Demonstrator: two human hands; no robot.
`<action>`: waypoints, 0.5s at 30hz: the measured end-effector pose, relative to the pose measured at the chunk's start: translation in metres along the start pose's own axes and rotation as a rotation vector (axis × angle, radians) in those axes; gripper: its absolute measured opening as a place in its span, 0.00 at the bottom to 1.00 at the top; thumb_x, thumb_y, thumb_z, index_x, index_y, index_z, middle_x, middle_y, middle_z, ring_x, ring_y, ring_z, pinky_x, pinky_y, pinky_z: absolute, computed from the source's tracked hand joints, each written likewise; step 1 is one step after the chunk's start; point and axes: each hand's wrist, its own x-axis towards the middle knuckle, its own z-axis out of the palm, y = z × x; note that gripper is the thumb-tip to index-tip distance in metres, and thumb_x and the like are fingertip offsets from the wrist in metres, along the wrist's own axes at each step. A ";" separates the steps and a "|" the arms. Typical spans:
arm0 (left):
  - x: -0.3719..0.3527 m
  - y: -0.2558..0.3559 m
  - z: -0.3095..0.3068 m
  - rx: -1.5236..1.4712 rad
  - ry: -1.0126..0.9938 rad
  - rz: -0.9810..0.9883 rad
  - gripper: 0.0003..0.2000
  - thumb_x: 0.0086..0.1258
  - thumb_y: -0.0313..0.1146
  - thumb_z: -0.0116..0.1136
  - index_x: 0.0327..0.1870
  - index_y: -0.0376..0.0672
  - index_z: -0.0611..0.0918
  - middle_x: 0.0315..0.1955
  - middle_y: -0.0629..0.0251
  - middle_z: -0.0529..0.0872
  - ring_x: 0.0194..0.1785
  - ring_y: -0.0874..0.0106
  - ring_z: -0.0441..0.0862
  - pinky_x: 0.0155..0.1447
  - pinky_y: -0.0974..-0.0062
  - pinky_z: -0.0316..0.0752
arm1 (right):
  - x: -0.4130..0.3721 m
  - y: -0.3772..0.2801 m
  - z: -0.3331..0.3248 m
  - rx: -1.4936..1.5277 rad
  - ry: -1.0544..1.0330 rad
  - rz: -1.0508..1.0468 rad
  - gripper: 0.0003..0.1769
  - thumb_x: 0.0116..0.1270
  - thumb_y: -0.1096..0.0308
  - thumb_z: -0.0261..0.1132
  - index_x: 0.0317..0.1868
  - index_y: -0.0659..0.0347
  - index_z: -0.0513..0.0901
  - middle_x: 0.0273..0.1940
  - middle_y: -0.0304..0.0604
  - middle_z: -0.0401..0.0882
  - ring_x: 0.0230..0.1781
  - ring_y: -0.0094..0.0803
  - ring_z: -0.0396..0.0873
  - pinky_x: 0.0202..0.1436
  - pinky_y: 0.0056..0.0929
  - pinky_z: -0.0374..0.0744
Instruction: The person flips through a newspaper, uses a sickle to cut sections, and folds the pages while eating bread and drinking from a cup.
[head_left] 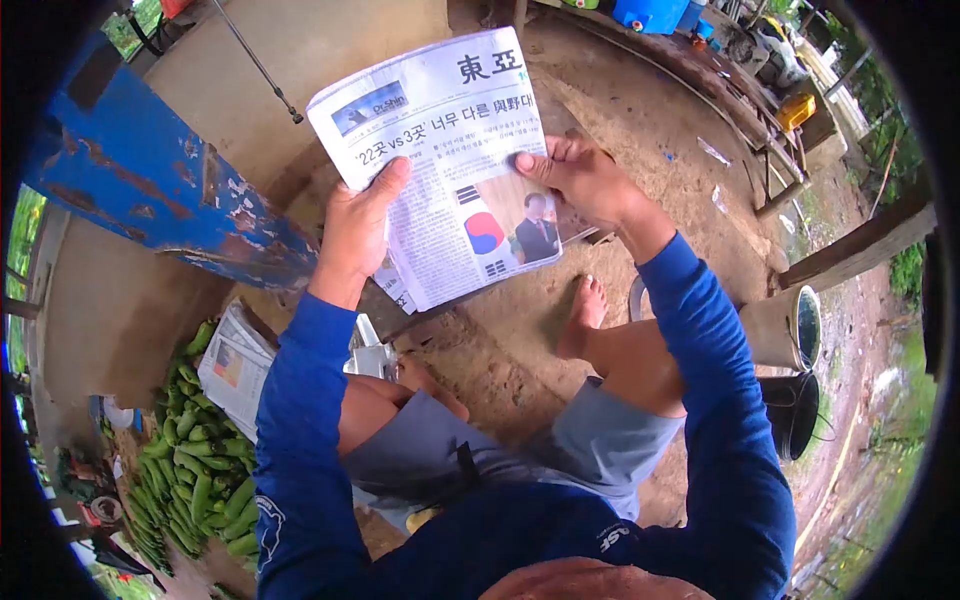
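A folded newspaper (435, 215) with Korean print and a flag picture is held up in front of me, tilted slightly. My left hand (368, 218) grips its left side, the thumb pressed on the front page. On the right side my right hand (590, 182) pinches the sheets, thumb on top; the fingers behind the paper are partly hidden. Below the paper's lower left corner, a silvery metal object (370, 352) shows partly beside my leg. More folded newspapers (238, 368) lie at the left, against a heap of long green produce (200, 460).
A rusty blue post (160, 180) slants in from the upper left. At the right stand a pale bucket (780, 330) and a black bucket (788, 412). A wooden bench (690, 70) at the upper right bears a blue container (648, 14). A yellow container (795, 110) is near its end.
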 end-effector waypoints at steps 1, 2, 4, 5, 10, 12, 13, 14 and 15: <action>-0.001 0.001 0.002 -0.009 0.007 0.007 0.18 0.75 0.30 0.67 0.64 0.39 0.81 0.59 0.64 0.86 0.59 0.72 0.83 0.66 0.70 0.76 | -0.008 -0.001 -0.002 -0.062 -0.002 0.014 0.18 0.74 0.58 0.72 0.56 0.62 0.87 0.43 0.35 0.89 0.37 0.19 0.83 0.39 0.19 0.79; -0.001 0.003 -0.001 -0.018 0.016 0.013 0.18 0.75 0.30 0.67 0.64 0.39 0.81 0.59 0.64 0.86 0.59 0.72 0.83 0.66 0.70 0.76 | -0.010 -0.001 -0.001 -0.123 -0.005 0.030 0.18 0.74 0.58 0.72 0.56 0.62 0.87 0.42 0.34 0.89 0.36 0.18 0.82 0.38 0.19 0.78; -0.003 0.007 -0.003 -0.005 0.031 0.008 0.19 0.75 0.30 0.67 0.64 0.39 0.81 0.59 0.64 0.86 0.59 0.72 0.82 0.66 0.70 0.76 | -0.005 0.009 -0.002 -0.199 -0.003 -0.005 0.19 0.74 0.56 0.71 0.56 0.62 0.87 0.40 0.32 0.88 0.36 0.17 0.81 0.39 0.20 0.78; -0.003 0.009 -0.005 0.000 0.035 0.002 0.19 0.75 0.30 0.67 0.64 0.38 0.81 0.58 0.64 0.86 0.59 0.72 0.82 0.66 0.70 0.76 | -0.002 0.011 -0.003 -0.229 -0.012 -0.039 0.20 0.74 0.55 0.71 0.56 0.61 0.87 0.40 0.31 0.88 0.35 0.16 0.81 0.38 0.20 0.78; -0.001 0.010 -0.004 0.045 0.109 0.066 0.20 0.75 0.31 0.67 0.65 0.37 0.80 0.59 0.63 0.85 0.60 0.71 0.82 0.65 0.69 0.76 | -0.007 0.004 -0.004 -0.385 0.018 0.043 0.23 0.74 0.52 0.71 0.59 0.60 0.86 0.40 0.29 0.88 0.37 0.16 0.81 0.38 0.22 0.78; 0.001 0.012 -0.009 0.019 0.117 0.068 0.21 0.75 0.31 0.67 0.66 0.36 0.79 0.59 0.62 0.85 0.60 0.70 0.82 0.65 0.69 0.76 | -0.012 0.003 -0.001 -0.431 -0.021 0.055 0.24 0.74 0.52 0.70 0.61 0.61 0.85 0.42 0.29 0.88 0.39 0.16 0.80 0.39 0.22 0.78; 0.002 0.015 -0.009 -0.009 0.107 0.057 0.21 0.75 0.31 0.67 0.66 0.36 0.79 0.59 0.62 0.85 0.60 0.70 0.82 0.65 0.69 0.76 | -0.012 0.005 -0.001 -0.446 -0.031 0.050 0.25 0.74 0.52 0.70 0.61 0.62 0.85 0.43 0.29 0.88 0.39 0.17 0.80 0.39 0.22 0.78; 0.000 0.016 -0.011 -0.037 0.100 0.039 0.21 0.75 0.31 0.67 0.66 0.36 0.79 0.59 0.62 0.85 0.60 0.70 0.82 0.65 0.69 0.76 | -0.012 0.008 0.000 -0.458 -0.043 0.051 0.25 0.74 0.52 0.70 0.61 0.62 0.84 0.44 0.30 0.88 0.39 0.17 0.80 0.39 0.21 0.78; 0.000 0.015 -0.012 -0.031 0.113 0.041 0.21 0.75 0.30 0.67 0.66 0.37 0.79 0.59 0.62 0.85 0.60 0.70 0.82 0.65 0.69 0.76 | -0.011 0.012 -0.001 -0.414 -0.044 0.040 0.24 0.74 0.54 0.70 0.61 0.63 0.84 0.44 0.31 0.88 0.40 0.18 0.81 0.40 0.22 0.79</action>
